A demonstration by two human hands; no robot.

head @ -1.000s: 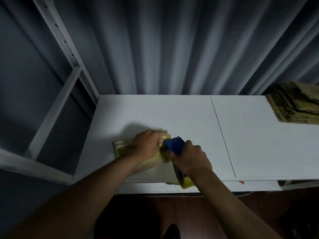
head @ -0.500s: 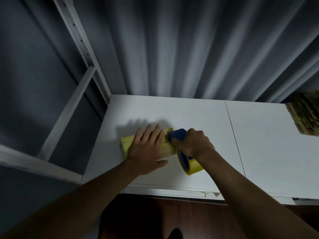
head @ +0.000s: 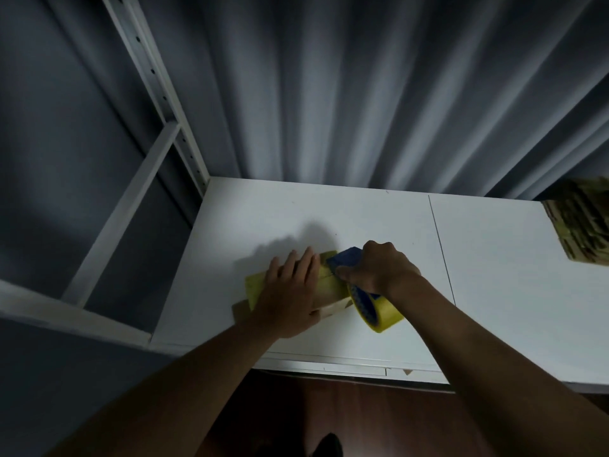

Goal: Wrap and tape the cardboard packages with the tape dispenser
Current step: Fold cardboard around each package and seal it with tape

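Yellow tape covers the flat cardboard package (head: 329,285), which lies on the white worktop (head: 494,291) at lower centre of the frame. The left hand (head: 290,298) presses flat on it, fingers straight and slightly spread. The right hand (head: 382,268) curls its grip around the blue tape dispenser with its yellow tape roll (head: 375,308), the dispenser's blue head touching the package's right end and the roll hanging toward the near edge.

Compared with half a second ago, the package's near edge now shows a bare tan cardboard strip below the left hand, the roll sits lower and further right of the package, and the left hand lies more squarely over the package's middle.

The worktop is two white panels joined by a thin dark seam right of centre. A stack of tan folded cardboard pieces (head: 580,222) rests at its far right edge, well apart from the hands. A white perforated metal shelving frame (head: 155,94) rises at upper left; a grey pleated curtain (head: 362,94) fills the background. Dark reddish wooden floor (head: 329,417) shows beneath the worktop.
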